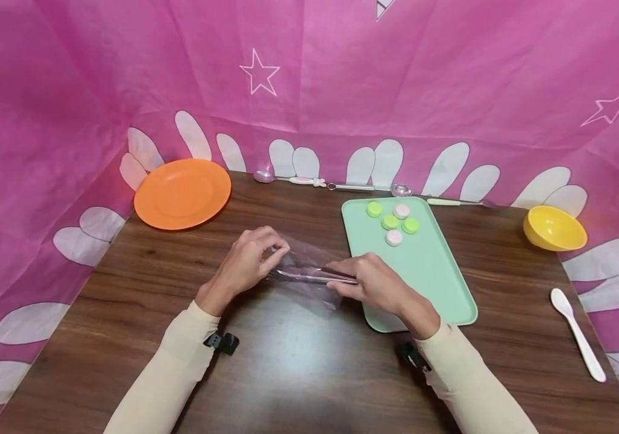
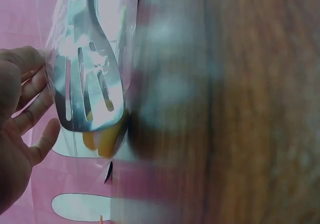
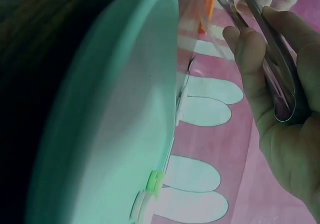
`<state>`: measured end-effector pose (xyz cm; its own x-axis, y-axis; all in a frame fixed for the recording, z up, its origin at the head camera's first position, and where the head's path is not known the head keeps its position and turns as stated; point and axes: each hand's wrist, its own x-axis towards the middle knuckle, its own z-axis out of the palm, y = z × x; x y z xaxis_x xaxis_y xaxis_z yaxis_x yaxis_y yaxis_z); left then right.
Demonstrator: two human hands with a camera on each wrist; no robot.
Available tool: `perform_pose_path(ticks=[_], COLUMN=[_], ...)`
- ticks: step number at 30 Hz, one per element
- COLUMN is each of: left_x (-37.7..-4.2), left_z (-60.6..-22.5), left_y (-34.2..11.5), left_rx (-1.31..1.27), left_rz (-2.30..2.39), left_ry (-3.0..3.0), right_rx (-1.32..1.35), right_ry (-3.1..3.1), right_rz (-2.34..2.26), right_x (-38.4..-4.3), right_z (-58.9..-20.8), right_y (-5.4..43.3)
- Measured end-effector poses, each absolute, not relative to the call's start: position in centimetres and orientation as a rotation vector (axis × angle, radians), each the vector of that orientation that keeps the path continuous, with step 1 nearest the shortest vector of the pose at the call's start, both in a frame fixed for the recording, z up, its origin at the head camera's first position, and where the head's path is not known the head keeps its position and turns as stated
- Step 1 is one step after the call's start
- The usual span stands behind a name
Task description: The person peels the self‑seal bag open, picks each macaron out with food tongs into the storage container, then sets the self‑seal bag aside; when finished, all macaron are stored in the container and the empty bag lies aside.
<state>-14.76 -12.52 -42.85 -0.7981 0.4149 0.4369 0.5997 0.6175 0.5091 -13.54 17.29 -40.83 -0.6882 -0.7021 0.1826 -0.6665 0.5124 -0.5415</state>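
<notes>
My right hand point(image 1: 371, 280) grips a pair of metal tongs point(image 3: 265, 38) near the bent end of its handles, low over the table beside the green tray. The tongs point left, toward my left hand point(image 1: 246, 256). Around their slotted head point(image 2: 90, 91) is a clear plastic bag point(image 1: 301, 292), thin and crinkled. My left hand pinches the edge of this bag near the tip of the tongs. Something yellow shows just beyond the tip in the left wrist view. Several small green and pink macarons point(image 1: 390, 222) lie on the far part of the tray point(image 1: 417, 283).
An orange plate point(image 1: 181, 193) sits at the far left corner. Along the back edge lie a pink-handled spoon point(image 1: 304, 181), a metal spoon point(image 1: 358, 187) and a pale green-handled utensil point(image 1: 445, 202). To the right are a yellow bowl point(image 1: 553, 229) and a white spoon point(image 1: 580, 337).
</notes>
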Motion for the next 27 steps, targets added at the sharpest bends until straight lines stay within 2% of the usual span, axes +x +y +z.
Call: perform_pose_path(ticks=[9,19,27], left_x=[-14.9,-14.9,-14.9], left_z=[-42.8,-43.0,-42.9], left_y=[-12.4,-12.7,-12.6], left_rx=[-0.808,-0.719,-0.723], left_rz=[-0.929,-0.881,-0.81], left_ry=[-2.602,-2.645,-2.689], right_rx=[-1.073,-0.882,-0.591], right_ry=[2.788,2.984,3.142], right_rz=[-0.955,-1.007,-0.878], right_x=[-11.8,-9.3,-10.4], right_z=[-40.5,-38.4,-38.2], right_y=[20.9,27.5,32.0])
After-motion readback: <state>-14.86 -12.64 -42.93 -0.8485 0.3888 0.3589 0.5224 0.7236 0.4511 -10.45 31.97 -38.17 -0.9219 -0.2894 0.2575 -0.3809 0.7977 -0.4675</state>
